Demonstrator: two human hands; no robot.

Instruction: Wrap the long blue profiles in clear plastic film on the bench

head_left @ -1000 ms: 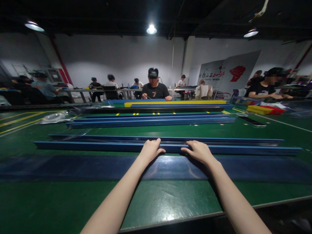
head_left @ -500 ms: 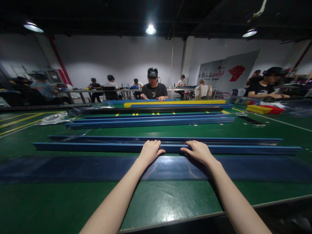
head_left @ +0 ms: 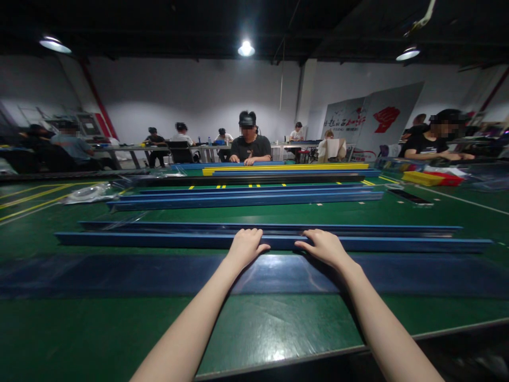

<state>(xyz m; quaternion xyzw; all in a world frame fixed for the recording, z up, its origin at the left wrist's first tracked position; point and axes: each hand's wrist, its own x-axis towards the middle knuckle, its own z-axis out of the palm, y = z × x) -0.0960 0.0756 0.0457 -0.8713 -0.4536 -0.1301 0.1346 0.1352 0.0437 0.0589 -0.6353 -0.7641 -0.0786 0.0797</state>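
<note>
A long blue plastic channel strip point(head_left: 151, 240) lies crosswise in front of me on the green tabletop point(head_left: 254, 323). Both hands grip it near its middle, a short gap apart. My left hand point(head_left: 247, 246) has its fingers curled over the top edge and its thumb along the near side. My right hand point(head_left: 323, 245) is wrapped over the same strip in a mirrored way. Its fingertips are hidden behind the edge. Just behind runs the back blue edge point(head_left: 397, 229), seemingly part of the same piece. Nearer me, a flat clear bluish film strip point(head_left: 131, 276) stretches beneath my wrists.
Farther off lie more blue strips point(head_left: 246, 200), a black strip point(head_left: 254, 180) and a yellow strip point(head_left: 294, 167). A coiled clear bundle point(head_left: 88, 193) sits left, a phone point(head_left: 409, 197) right, beside a yellow tray point(head_left: 422, 178). A co-worker point(head_left: 251, 143) sits opposite.
My hands and the blue strip have stayed practically still. Across the table, the co-worker's hands have shifted slightly left and the head has lowered a little.
</note>
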